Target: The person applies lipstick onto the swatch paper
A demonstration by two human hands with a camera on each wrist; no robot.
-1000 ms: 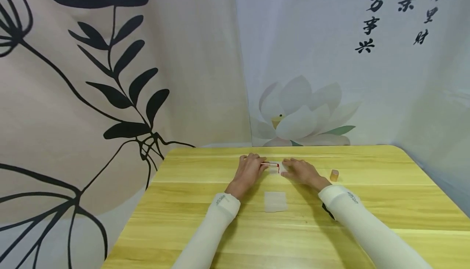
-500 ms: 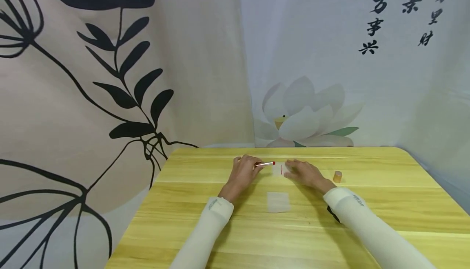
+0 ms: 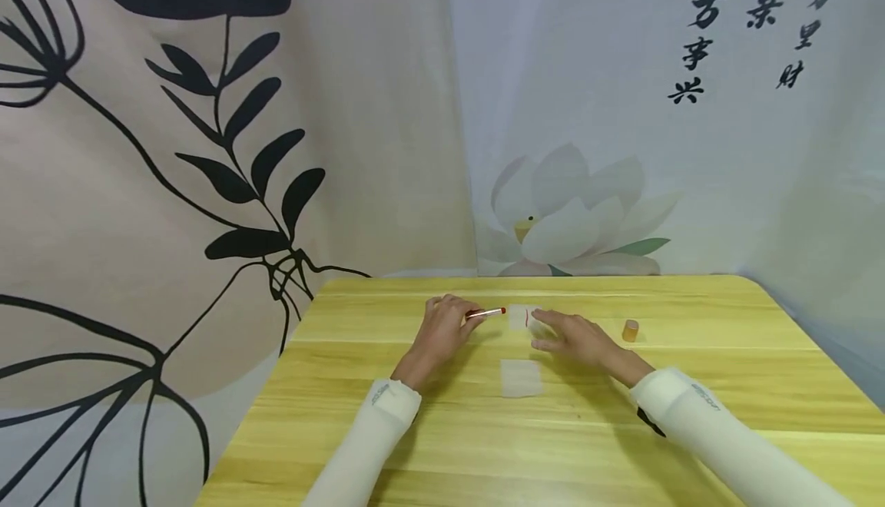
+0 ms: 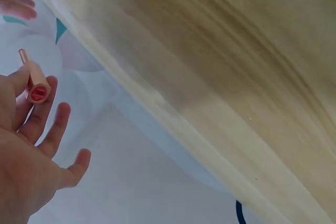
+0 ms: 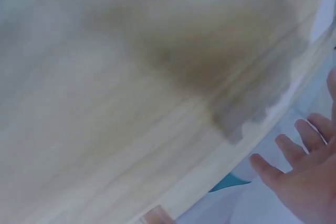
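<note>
My left hand pinches a slim lipstick between thumb and fingers, its red tip pointing right. In the left wrist view this lipstick shows a rose-gold tube with red at its near end, and the other fingers are spread. Just right of the tip lies a small, thin white square sheet with a red line drawn on it. My right hand reaches over that sheet's right side with its fingers extended, holding nothing. Whether its fingertips touch the sheet, I cannot tell.
A second white square sheet lies nearer on the wooden table. A short gold-orange cap stands to the right of my right hand. Behind the table's far edge hangs a printed curtain.
My left hand has drawn the lipstick leftward, away from the marked sheet, leaving the red line in view. My right hand has shifted slightly, its fingers now more spread.
</note>
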